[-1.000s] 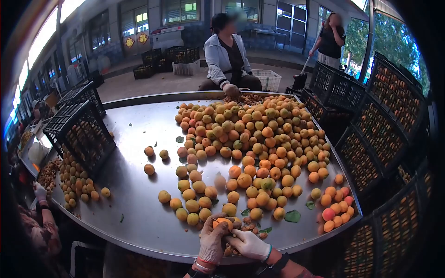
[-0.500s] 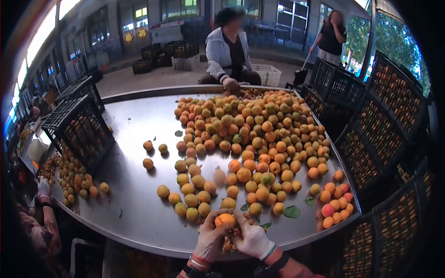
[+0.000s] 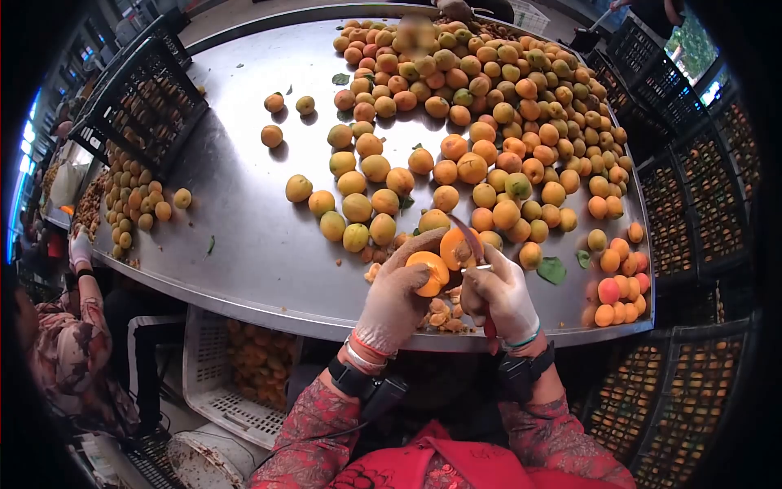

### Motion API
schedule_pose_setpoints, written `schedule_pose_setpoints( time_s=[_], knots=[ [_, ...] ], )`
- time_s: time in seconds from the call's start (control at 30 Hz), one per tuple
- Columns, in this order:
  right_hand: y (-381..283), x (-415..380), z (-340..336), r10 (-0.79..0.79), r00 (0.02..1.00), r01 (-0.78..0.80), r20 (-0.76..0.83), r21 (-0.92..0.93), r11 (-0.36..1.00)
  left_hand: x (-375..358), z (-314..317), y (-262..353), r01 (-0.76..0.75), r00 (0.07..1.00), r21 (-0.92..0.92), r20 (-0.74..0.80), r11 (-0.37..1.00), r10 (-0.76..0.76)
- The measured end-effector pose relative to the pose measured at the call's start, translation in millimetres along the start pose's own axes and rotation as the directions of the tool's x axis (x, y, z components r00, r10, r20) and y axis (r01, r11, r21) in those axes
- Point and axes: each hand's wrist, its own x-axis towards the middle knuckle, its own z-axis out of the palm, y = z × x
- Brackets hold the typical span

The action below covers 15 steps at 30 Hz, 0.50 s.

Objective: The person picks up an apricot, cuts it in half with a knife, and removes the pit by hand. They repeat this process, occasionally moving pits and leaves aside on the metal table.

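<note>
My left hand, in a white glove stained brown, grips an apricot cut open with its orange flesh facing up. The other apricot half lies between my two hands, with the brown pit showing in it. My gloved right hand is closed around a small knife; its curved blade rises over that half and its red handle sticks out below. Under my hands is a small heap of apricot pits at the table's near edge. Whole apricots lie just beyond.
A large pile of apricots covers the right of the metal table. A black crate tips out fruit at the left, near a co-worker's gloved hand. Filled crates stand at right; a white crate sits below.
The view has tilted down. The apricot in my hands now shows as two opened halves with the pit exposed, and the knife in my right hand has come into sight.
</note>
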Motion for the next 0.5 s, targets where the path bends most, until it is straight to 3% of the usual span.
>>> schedule_pose_setpoints(
  time_s=[0.03,0.07,0.1,0.13,0.2,0.23,0.3,0.4,0.47,0.5],
  knots=[
    [1.5,0.0,3.6,-0.052,0.999,0.052,-0.001,0.040,0.998,-0.3,-1.0,-1.7,0.000,1.000,-0.001,-0.001,1.000,0.000],
    [3.0,0.2,3.2,-0.050,0.999,0.050,0.000,0.040,0.998,-0.7,-3.2,-5.0,-0.190,0.982,0.399,0.056,0.897,0.183],
    [5.1,0.9,1.9,-0.039,0.998,0.033,0.045,0.137,0.990,-0.6,-5.6,-7.7,-0.347,0.930,0.713,0.179,0.609,0.320],
    [6.8,1.0,0.8,-0.032,0.995,0.010,0.091,0.233,0.972,0.3,-8.6,-9.4,-0.345,0.931,0.716,0.175,0.608,0.321],
    [4.3,-0.4,2.2,-0.028,0.993,0.001,0.115,0.226,0.974,2.7,-13.2,-11.3,-0.279,0.956,0.678,0.128,0.680,0.265],
    [1.0,-1.0,5.1,0.008,0.996,-0.017,0.093,0.098,0.995,4.8,-7.8,-12.2,-0.060,0.991,0.413,-0.085,0.909,0.104],
    [-6.1,-6.0,14.9,0.028,0.999,-0.023,0.037,-0.134,0.991,1.9,-7.5,-17.5,-0.036,0.992,0.391,-0.096,0.920,0.079],
    [-6.7,-6.2,13.1,0.040,0.999,-0.043,-0.018,-0.196,0.980,3.5,-14.5,-21.0,0.019,0.995,0.317,-0.095,0.948,0.012],
    [-5.5,-4.7,4.9,0.027,0.998,-0.033,-0.054,-0.123,0.992,4.4,-10.0,-20.6,0.021,0.997,0.249,-0.082,0.968,0.000],
    [-2.7,-2.7,-1.0,-0.103,0.990,0.099,-0.091,-0.053,0.994,4.1,-7.4,-19.6,0.024,0.997,0.246,-0.078,0.969,-0.005]
  ],
)
